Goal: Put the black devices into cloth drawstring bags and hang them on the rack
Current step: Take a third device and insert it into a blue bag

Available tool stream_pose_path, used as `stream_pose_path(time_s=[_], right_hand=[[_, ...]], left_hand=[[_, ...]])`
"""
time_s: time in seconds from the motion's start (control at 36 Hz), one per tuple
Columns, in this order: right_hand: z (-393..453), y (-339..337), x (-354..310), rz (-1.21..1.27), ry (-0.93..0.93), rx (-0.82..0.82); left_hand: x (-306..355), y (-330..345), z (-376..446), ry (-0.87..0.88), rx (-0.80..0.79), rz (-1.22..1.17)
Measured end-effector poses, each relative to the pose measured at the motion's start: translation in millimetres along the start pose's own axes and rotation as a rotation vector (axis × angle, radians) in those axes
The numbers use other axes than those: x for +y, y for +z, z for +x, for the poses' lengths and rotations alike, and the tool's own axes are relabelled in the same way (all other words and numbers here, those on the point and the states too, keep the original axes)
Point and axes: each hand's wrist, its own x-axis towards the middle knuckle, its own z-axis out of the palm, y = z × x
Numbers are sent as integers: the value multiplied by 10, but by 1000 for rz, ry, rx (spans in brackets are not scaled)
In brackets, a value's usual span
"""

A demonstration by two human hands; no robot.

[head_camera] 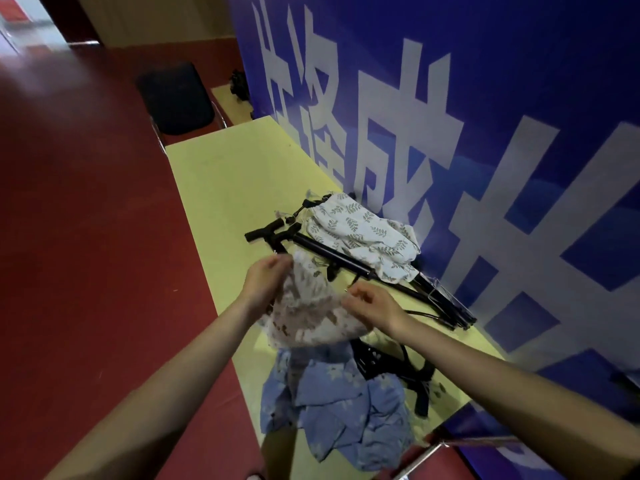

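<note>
I've got the brown-patterned bag (304, 313) pinched in my left hand (266, 278) and right hand (370, 303), above the counter (221, 188); the rack (346, 265) lies just beyond, nearer my right.

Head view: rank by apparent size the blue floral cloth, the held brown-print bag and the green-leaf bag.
1. Blue floral cloth, though nearest the camera.
2 and 3. Green-leaf bag and held brown-print bag look alike; unranked.
</note>
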Motion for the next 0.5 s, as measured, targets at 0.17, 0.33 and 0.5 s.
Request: stream_pose_path(time_s=[0.17,0.33,0.5], right_hand=[[-253,-93,652,-93,274,-178],[14,-210,788,-102,336,97],[508,-262,821,-241,280,263]], left_hand=[[-918,281,-192,-44,-336,536],[-1222,512,-240,-51,-371,682],[-987,496,15,-63,-5,418]])
